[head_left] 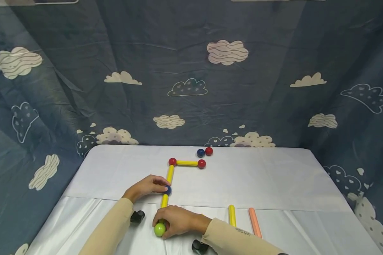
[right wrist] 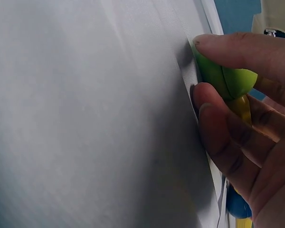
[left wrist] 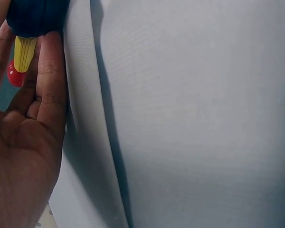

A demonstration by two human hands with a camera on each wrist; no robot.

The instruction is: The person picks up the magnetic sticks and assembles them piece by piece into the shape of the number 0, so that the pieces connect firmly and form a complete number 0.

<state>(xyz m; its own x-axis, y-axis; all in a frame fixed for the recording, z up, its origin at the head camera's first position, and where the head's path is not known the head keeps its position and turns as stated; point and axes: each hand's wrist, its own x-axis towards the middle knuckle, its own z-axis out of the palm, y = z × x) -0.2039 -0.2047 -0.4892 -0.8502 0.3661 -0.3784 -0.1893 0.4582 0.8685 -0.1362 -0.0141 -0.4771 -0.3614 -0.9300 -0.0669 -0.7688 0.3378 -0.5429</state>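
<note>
A chain of yellow rods and coloured balls lies on the white cloth. My left hand (head_left: 148,187) holds the blue ball (head_left: 168,190) between thumb and fingers, and in the left wrist view a yellow rod (left wrist: 24,53) runs from it towards a red ball (left wrist: 15,74). Nearer the front, my right hand (head_left: 181,220) grips the green ball (head_left: 160,230) with thumb and fingertips. A yellow rod (head_left: 164,200) runs from the blue ball to under the right hand. In the right wrist view, a yellow rod (right wrist: 241,107) meets the green ball, partly hidden by fingers.
At the chain's far end, a red ball (head_left: 172,162) joins a sideways yellow rod (head_left: 187,163) ending in another red ball (head_left: 201,164). Behind lie a loose blue ball (head_left: 200,153) and red ball (head_left: 209,151). A yellow rod (head_left: 232,215) and an orange rod (head_left: 255,222) lie right.
</note>
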